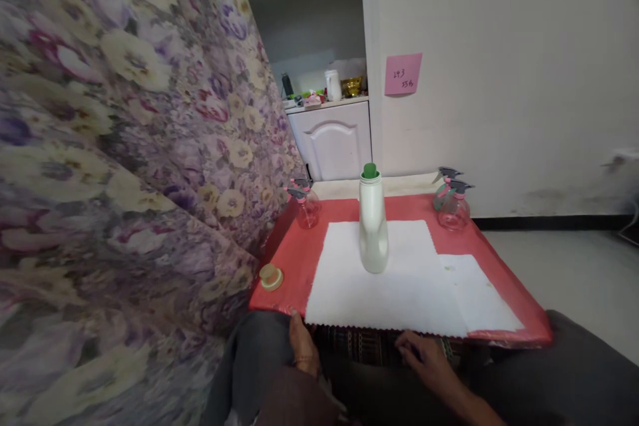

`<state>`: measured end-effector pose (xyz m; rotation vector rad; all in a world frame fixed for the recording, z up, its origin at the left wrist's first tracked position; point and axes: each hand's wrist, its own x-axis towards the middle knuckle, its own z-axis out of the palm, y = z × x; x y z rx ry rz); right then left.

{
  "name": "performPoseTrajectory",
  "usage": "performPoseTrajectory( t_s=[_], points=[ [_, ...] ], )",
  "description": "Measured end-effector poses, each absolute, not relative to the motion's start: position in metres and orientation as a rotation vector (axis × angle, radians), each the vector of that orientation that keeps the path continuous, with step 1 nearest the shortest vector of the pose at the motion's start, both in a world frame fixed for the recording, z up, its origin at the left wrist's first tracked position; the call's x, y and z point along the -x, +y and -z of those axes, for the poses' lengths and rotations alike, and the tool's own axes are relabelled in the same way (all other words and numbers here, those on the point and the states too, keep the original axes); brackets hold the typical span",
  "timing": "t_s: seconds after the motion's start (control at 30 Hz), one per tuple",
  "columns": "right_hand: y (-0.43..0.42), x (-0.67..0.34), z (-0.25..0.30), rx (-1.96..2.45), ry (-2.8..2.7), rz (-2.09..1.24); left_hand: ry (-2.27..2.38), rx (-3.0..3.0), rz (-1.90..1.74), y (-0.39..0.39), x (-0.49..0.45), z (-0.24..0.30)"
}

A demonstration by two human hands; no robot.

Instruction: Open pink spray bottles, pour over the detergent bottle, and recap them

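Note:
A pale green detergent bottle (373, 229) with a moulded handle stands upright on the white cloth (349, 303). A green piece (370, 171) sits in its mouth. On the red tabletop to the left lies a beige screw cap (270, 277). My left hand (303, 348) is at the table's front edge, below the cap, its visible fingers stretched out and holding nothing I can see. Lower right of the bottle, my right hand (421, 354) is just under the front edge with loosely curled fingers. No object shows in it. Both hands are apart from the bottle.
Spray bottles with pink collars stand at the table's back left (308, 212) and back right (454, 210). A smaller stained white cloth (479, 289) lies at the right. Flowered curtain (150, 146) borders the left side; a white cabinet (332, 140) and wall are behind.

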<state>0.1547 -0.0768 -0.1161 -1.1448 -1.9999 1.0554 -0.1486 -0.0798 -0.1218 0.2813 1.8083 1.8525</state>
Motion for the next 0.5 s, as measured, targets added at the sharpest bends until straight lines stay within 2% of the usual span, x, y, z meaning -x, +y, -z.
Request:
performPoseTrajectory(
  t_s=[0.2, 0.5],
  points=[
    [-0.074, -0.149, 0.116, 1.177, -2.039, -1.046, 1.636, -0.156, -1.675, -0.104, 0.105, 0.128],
    [-0.081, -0.134, 0.131, 1.058, -2.207, -1.106, 1.265, -0.613, -0.899, -0.103, 0.031, 0.132]
  ],
)
